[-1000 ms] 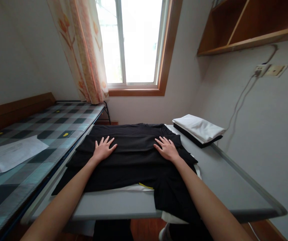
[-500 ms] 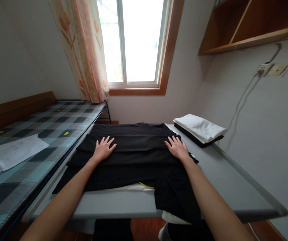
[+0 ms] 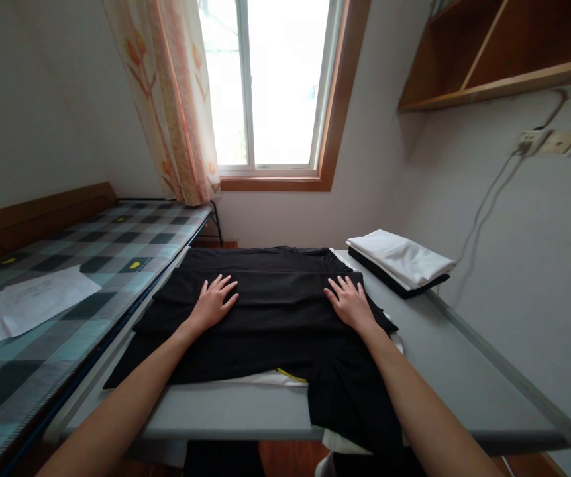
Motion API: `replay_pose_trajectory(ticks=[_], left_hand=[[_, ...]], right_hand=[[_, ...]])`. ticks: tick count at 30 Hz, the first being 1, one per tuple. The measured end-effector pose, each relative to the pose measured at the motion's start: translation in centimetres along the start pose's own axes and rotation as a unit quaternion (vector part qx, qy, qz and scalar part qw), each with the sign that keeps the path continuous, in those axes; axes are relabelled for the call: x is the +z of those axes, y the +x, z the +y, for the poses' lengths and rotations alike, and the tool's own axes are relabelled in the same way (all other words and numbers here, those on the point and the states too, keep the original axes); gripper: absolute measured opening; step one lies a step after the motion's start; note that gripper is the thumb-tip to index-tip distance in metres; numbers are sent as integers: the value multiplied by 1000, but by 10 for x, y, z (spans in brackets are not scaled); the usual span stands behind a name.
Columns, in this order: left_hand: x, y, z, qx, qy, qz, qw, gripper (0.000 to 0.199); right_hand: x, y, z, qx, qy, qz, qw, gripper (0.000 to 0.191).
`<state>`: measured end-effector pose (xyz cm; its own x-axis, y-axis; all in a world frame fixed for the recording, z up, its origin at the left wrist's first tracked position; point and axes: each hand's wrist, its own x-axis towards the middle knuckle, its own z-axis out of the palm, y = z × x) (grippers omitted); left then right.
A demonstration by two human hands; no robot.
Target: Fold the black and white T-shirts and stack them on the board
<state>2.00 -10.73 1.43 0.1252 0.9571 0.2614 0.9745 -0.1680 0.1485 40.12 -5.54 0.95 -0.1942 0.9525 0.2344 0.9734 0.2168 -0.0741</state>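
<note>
A black shirt [image 3: 265, 331] lies spread over the light grey table [image 3: 226, 411], one sleeve hanging toward the near edge. White cloth and a short yellow strip [image 3: 291, 375] show along its near side. My left hand [image 3: 213, 301] rests flat on the left part of the shirt, fingers spread. On the right part, near the collar end, my right hand [image 3: 349, 301] lies flat with its fingers apart. Neither hand grips the fabric. Behind the right hand sits a folded white cloth [image 3: 402, 255] on top of folded black cloth [image 3: 415, 291].
At the left is a bed with a checked cover [image 3: 91, 265] and papers [image 3: 42, 301] on it. Beyond the table are a curtain [image 3: 166, 99] and a window [image 3: 285, 86]. A wooden shelf [image 3: 489, 79] and a socket with a cable [image 3: 528, 142] are on the right wall.
My left hand has shifted slightly to the right over the shirt. The right hand stays nearly in place, and the whole view has moved a little.
</note>
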Motion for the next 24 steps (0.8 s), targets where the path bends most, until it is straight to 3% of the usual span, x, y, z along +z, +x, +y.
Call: replay_pose_trajectory(ticks=[8,14,20,24], left_hand=[[2,-1,1,-8,0,-37,999,47],[1,0,3,-13,-2,-45,999,48],[2,2,-2,-7,-11,-52,999,49],[2,7,-20,-49,-17,-62,997,54]], right_hand=[[5,0,4,-3,-11,-18,1000,63],[-2,10,-18,-46,7,-7,999,67],[-2,31,-47,-74,46,-76,993,73],[2,32,-47,-69,30,-100,992,72]])
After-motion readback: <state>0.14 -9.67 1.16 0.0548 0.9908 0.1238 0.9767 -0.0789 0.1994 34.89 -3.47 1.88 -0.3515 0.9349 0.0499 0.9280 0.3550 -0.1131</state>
